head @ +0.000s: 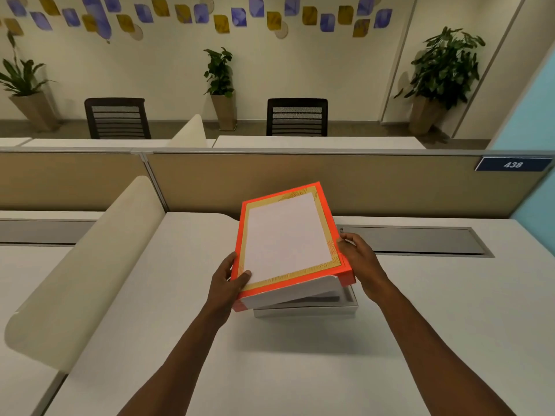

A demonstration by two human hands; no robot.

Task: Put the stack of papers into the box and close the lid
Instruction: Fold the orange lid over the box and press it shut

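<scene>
A pale white tabletop (270, 370); a shallow white box (306, 310) rests directly on it; a grey cable hatch (420, 240) sits flush behind.

One piece of readable text is showing: the number "438", in white slanted digits, is sitting on a dark blue plate (513, 164). The plate is hanging at the top right of the tan partition (300, 181) behind the desk, just under the partition's grey top rail and close to the right edge of the view. The orange lid (288, 238) is showing a gold patterned border around a plain white panel, and no words or numbers are appearing on it. The shapes on the far wall are showing blue and yellow colours only, with no lettering that can be read.
</scene>
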